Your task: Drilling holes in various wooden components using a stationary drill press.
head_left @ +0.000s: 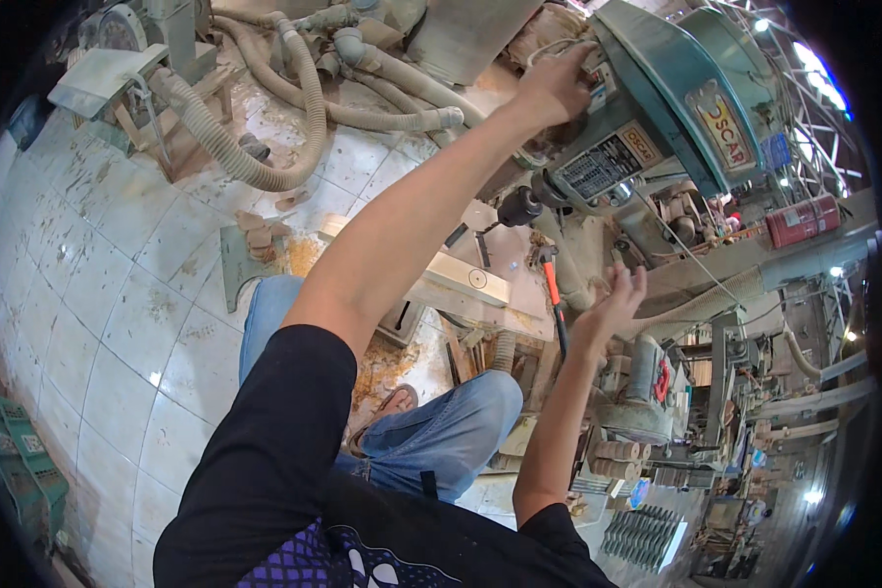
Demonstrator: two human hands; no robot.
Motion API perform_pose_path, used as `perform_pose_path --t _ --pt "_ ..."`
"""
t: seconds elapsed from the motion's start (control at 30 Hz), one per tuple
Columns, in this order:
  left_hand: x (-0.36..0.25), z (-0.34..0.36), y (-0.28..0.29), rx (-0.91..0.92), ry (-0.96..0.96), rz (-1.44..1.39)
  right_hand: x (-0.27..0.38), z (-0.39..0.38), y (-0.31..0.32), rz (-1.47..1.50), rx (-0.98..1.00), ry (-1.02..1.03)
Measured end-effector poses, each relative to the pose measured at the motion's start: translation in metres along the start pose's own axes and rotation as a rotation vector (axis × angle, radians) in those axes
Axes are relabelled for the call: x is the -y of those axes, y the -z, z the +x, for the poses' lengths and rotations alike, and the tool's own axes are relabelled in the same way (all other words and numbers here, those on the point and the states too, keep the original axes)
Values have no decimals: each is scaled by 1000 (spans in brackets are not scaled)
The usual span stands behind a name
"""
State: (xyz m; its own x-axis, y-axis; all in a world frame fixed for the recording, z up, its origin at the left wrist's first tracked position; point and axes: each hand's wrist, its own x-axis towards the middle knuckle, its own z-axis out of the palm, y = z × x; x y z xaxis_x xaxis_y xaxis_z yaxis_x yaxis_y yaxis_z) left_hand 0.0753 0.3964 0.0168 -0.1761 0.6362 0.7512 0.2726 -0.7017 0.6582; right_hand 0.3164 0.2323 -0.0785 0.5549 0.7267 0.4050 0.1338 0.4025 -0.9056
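My left hand (557, 90) reaches up to the side of a green drill press (657, 88), its bent fingers closed against the small control panel there. What the fingertips press or grip is hidden. Below the machine's head sits a black chuck (519, 207), with a thin drill bit pointing down from it. A pale wooden piece (475, 278) with a dark circle marked on it lies under the chuck. My right hand (612, 302) hangs in the air, fingers apart and holding nothing. Between it and the wood is a hammer-like tool (553, 284) with an orange and black handle.
Ribbed dust hoses (304, 108) curl over the tiled floor (118, 323) at the far left. Wood offcuts (258, 235) and sawdust lie left of the press. A red can (802, 220) stands at right, beyond large ducts. A green crate (15, 461) is at lower left.
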Motion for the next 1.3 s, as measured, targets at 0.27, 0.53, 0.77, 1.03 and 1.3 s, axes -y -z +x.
perform_pose_path --t 0.27,0.53,0.77,1.03,1.3 --pt "25 5 23 90 -64 132 -57 -4 -21 174 237 -143" --pt "34 -179 113 179 257 259 -94 56 -112 375 534 -582" --pt "4 -280 89 641 17 683 -96 82 -169 509 1431 -1049" --pt "17 -300 73 598 -64 920 -94 56 -138 557 1062 -824" --pt "25 -299 64 579 -111 1027 -12 -138 57 460 564 -397"
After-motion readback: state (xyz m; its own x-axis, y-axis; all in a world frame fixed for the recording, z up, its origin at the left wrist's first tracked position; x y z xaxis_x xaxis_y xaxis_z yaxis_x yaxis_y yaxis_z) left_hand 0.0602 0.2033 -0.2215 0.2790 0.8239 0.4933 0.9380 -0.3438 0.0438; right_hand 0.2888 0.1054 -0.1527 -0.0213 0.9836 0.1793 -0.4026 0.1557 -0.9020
